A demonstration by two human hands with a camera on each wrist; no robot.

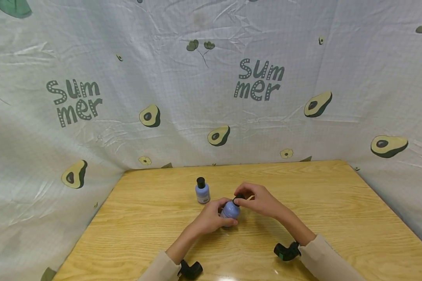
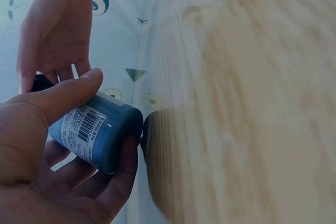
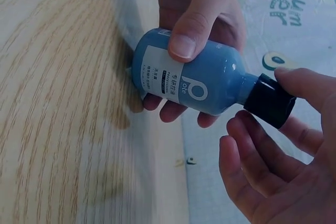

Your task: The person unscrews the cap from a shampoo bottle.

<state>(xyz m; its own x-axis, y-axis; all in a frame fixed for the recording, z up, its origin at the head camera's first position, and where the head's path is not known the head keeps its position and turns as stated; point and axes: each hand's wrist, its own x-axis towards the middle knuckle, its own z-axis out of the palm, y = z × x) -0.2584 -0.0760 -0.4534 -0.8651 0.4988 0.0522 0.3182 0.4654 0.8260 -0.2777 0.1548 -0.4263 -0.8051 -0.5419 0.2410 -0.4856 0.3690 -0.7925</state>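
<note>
My left hand [image 1: 210,218] grips a small blue bottle [image 3: 210,77] round its body, thumb on one side and fingers on the other. The bottle is tilted, its neck toward my right hand. A white label [image 2: 86,127] with a barcode shows in the left wrist view; printed lettering shows in the right wrist view. My right hand [image 1: 261,200] pinches the bottle's black cap [image 3: 270,100] between thumb and fingers. The cap sits on the neck; whether it is loose I cannot tell. A second blue bottle [image 1: 202,193] with a black cap stands upright just behind my left hand.
The light wooden table [image 1: 154,199] extends to both sides and behind the bottles. A white cloth [image 1: 183,97] printed with avocados and lettering hangs around its back and sides. Black wrist devices [image 1: 286,251] sit under both forearms, close above the table.
</note>
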